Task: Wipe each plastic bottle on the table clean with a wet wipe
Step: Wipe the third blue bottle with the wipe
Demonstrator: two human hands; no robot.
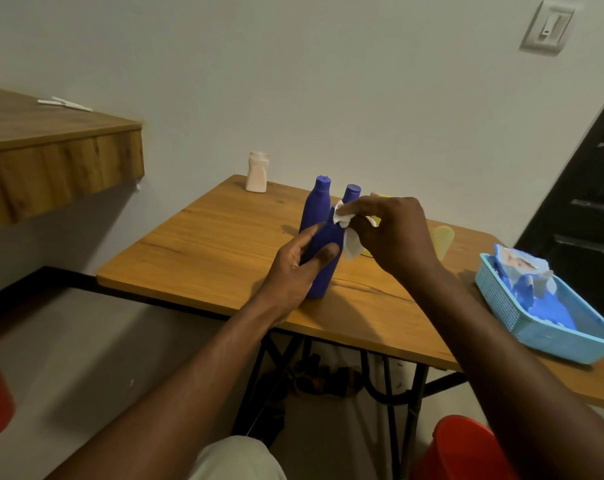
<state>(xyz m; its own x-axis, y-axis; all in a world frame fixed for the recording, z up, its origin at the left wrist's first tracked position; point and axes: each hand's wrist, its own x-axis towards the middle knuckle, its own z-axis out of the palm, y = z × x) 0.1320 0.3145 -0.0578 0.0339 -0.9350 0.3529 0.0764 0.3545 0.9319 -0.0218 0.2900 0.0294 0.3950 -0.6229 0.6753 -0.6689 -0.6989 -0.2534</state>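
The fingers (pixel 307 235) of the left hand (pixel 291 271) are curled round the middle of a blue bottle (pixel 323 280). The bottle is held nearly upright, and its base appears to rest on the wooden table (pixel 207 244) towards the near edge. A white wet wipe (pixel 349 242) is pinched in the fingers of the right hand (pixel 394 230) and pressed against the bottle's upper part. Just behind it, a taller bottle (pixel 313 207) and a capped bottle (pixel 351 192), both blue, are stood. A white bottle (pixel 256 173) is placed at the far corner. A pack of wipes (pixel 522 271) is held in a blue basket (pixel 498 308) at the table's right side.
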